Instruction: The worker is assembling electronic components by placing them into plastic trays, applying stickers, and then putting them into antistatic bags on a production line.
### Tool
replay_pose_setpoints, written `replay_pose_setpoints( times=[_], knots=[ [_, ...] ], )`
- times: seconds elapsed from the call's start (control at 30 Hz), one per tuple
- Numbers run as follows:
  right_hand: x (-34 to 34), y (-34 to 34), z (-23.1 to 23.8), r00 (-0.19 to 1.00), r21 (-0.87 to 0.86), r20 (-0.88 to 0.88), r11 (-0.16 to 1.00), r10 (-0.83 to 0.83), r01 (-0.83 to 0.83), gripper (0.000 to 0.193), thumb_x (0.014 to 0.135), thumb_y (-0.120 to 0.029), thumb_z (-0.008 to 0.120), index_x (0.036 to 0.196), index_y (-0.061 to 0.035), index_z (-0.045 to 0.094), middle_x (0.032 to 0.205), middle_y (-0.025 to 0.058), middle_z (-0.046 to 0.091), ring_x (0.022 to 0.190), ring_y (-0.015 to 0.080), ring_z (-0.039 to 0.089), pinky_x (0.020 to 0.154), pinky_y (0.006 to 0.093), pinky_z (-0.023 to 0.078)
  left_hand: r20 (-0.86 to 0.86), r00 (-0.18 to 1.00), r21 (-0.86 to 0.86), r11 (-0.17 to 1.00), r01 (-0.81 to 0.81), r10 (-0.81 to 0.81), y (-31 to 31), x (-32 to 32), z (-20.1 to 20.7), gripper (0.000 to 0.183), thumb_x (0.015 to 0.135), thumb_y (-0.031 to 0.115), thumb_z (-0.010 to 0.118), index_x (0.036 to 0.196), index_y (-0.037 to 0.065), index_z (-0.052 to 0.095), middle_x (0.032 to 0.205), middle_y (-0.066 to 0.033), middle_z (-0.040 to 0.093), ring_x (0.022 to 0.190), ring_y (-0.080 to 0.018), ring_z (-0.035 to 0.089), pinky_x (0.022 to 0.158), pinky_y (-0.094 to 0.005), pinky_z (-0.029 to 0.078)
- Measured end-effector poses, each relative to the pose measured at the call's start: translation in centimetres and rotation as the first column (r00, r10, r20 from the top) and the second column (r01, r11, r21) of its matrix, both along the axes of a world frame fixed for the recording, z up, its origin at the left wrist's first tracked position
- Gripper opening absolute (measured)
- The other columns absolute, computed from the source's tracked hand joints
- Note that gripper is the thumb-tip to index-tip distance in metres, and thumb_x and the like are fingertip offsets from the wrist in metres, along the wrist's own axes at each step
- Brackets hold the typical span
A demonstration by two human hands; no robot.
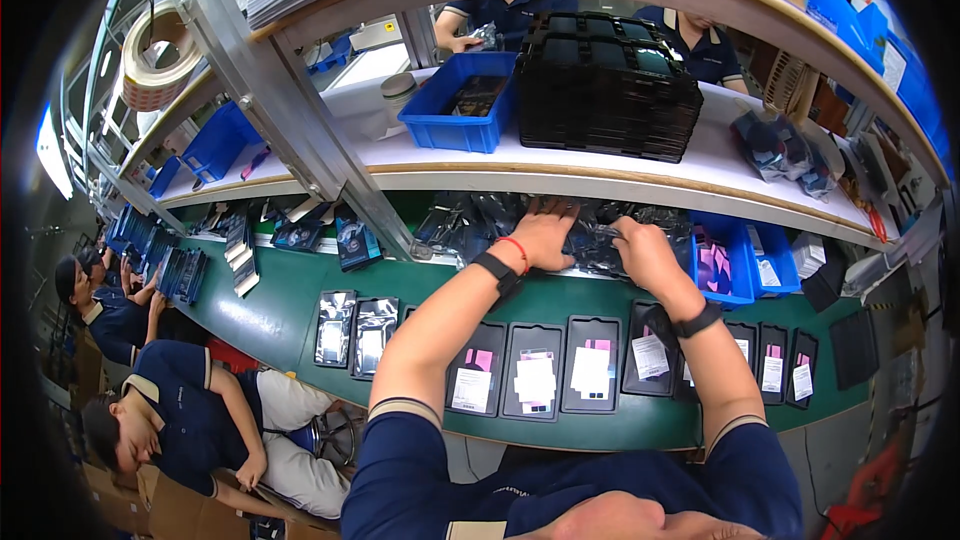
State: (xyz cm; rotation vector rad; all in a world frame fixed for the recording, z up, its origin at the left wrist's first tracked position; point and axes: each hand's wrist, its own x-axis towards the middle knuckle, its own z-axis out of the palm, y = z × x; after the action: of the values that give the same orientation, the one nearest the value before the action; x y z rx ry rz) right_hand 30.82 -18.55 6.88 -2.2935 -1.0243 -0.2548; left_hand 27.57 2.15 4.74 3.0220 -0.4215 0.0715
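Along the far edge of the green bench [280,290] lies the heap of dark plastic bags [465,227]. Your left hand [545,238] spreads over it, fingers unclenched; a light palm should steady it. Your right hand's [648,255] fingers curl there (grip hidden, can't tell); best pinch one bag edge.

We reach forward with 2 arms, the left forearm [437,328] slanting inward to the right, the right forearm [722,372] inward to the left. Our left hand [545,238] shows its back, its fingers spread and pointing away from us. Our right hand [650,256] is near it, not touching, fingers curled, their closure unclear.
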Motion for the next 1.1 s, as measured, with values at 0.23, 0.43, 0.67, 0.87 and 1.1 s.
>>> replay_pose_setpoints(
  times=[0.23,0.43,0.67,0.87,1.1],
  knots=[
    [-11.5,-0.1,1.7,0.939,-0.106,0.314,0.988,0.142,-0.114,0.01,0.071,-0.004,0.06,0.08,-0.0008,0.058,0.065,0.013,0.061,0.061,0.0259,0.062,0.052,0.0355,0.048,0.048,0.995,0.11,0.99,0.084,-0.09,-1.5,1.5,-1.1,0.038,0.073,0.034,0.066,0.098,0.006,0.062,0.105,-0.0155,0.06,0.102,-0.0296,0.057,0.091,-0.0442,0.041],
    [-17.8,5.5,-2.2,0.73,-0.065,0.561,0.9,0.39,-0.431,0.026,0.061,-0.012,0.058,0.081,0.0051,0.061,0.065,0.013,0.06,0.06,0.0227,0.06,0.053,0.0303,0.048,0.453,0.881,-0.042,0.983,0.177,-0.139,1.3,-3.4,3.1,0.016,0.073,0.005,0.054,0.088,0.007,0.062,0.084,-0.0082,0.064,0.077,-0.0263,0.063,0.066,-0.0365,0.048],
    [-21.7,10.5,-7.2,0.75,-0.389,0.278,0.784,0.6,-0.483,0.017,0.061,-0.015,0.061,0.06,0.0021,0.063,0.068,0.0188,0.062,0.07,0.0297,0.063,0.054,0.0345,0.05,0.578,0.814,-0.098,0.995,0.012,0.048,7.1,-20.0,4.9,0.033,0.071,-0.001,0.057,0.103,0.007,0.063,0.102,-0.0115,0.064,0.098,-0.028,0.061,0.082,-0.0365,0.05],
    [-18.8,9.0,-4.1,0.757,-0.11,-0.206,0.754,0.621,-0.648,0.023,0.074,-0.023,0.063,0.071,0.0001,0.063,0.07,0.0167,0.061,0.064,0.0324,0.06,0.056,0.0423,0.049,0.299,0.932,-0.172,0.972,-0.16,0.206,8.6,-29.1,-3.3,0.033,0.074,0.004,0.061,0.107,0.004,0.061,0.111,-0.0147,0.06,0.106,-0.0301,0.057,0.087,-0.0386,0.048],
    [0.5,6.0,-3.0,0.968,-0.407,0.244,0.912,0.058,0.047,0.064,0.064,0.003,0.057,0.126,-0.0015,0.043,0.138,0.0233,0.033,0.128,0.0329,0.034,0.101,0.0476,0.034,0.228,0.931,-0.24,0.943,-0.229,0.284,7.2,-29.3,-4.3,0.041,0.07,0.025,0.074,0.099,-0.002,0.062,0.111,-0.0181,0.059,0.109,-0.0368,0.053,0.091,-0.0435,0.044]
  ],
)
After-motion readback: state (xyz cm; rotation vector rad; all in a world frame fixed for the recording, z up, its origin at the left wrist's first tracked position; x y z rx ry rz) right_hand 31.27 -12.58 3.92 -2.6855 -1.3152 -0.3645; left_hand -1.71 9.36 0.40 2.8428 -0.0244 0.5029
